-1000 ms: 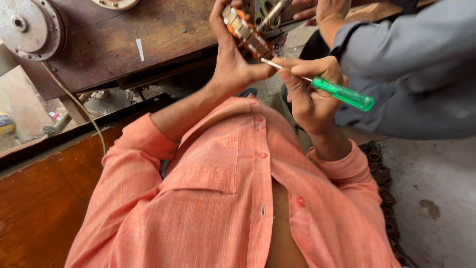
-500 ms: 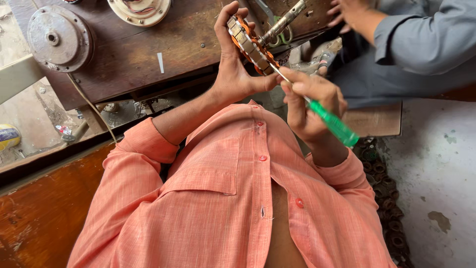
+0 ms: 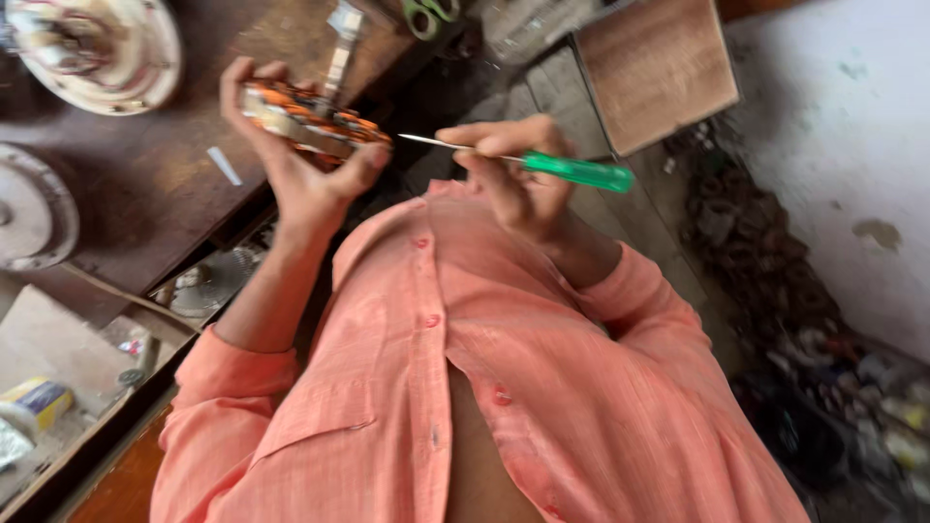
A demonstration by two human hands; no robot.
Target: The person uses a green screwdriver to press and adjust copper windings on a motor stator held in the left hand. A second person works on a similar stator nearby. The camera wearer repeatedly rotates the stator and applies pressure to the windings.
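Left hand (image 3: pixel 295 169) is wrapped around a motor core (image 3: pixel 312 118), a round thing with orange copper windings, thumb on the near edge and fingers curled over the far side, so a full closed grip. A metal shaft (image 3: pixel 339 53) sticks up out of the core. The core is held up in the air above the brown bench (image 3: pixel 165 184), not resting on it.

Right hand (image 3: pixel 513 179) is pinched shut on a screwdriver (image 3: pixel 542 167) with a clear green handle, just right of the core. Its thin blade points left and the tip sits right by the core's edge; can't tell if it's actually touching.

Around the core: a white round housing (image 3: pixel 102 48) up left on the bench, a grey disc (image 3: pixel 29 208) at the bench's left edge, a small white strip (image 3: pixel 224 166) lying flat just below the core. Green-handled scissors (image 3: pixel 428 15) above the core. A square wooden board (image 3: pixel 657 68) off to the right. Far down left, a small yellow and blue package (image 3: pixel 37 402), blurry, lying in a tray under the bench.
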